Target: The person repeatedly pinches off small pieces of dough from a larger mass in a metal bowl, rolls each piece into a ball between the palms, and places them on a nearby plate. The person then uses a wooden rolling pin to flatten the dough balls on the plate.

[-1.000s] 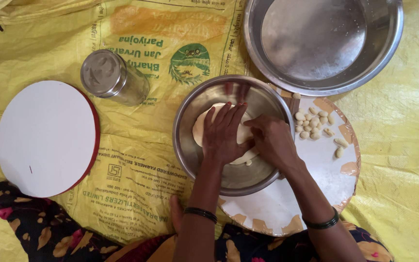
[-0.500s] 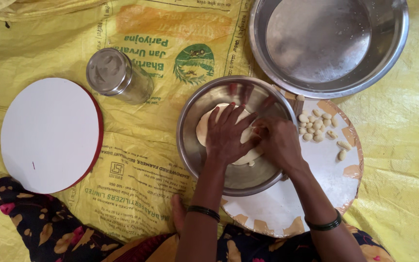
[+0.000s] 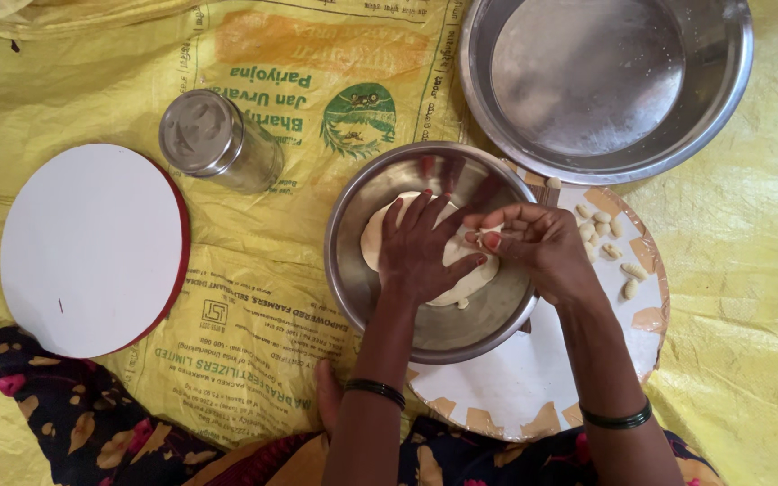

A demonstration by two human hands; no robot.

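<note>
A yellow printed sheet covers the floor. At its top right edge sits a large steel basin; at the left, a white round board. A second round board carries a steel bowl. Inside lies pale flat dough, its long axis running left to right. The left hand presses it, grip released, fingers spread. The right hand, grip clenched, pinches a dough bit. Small dough pieces lie beside.

blocked: jar left, basin ahead | free: yellow sheet right
</note>
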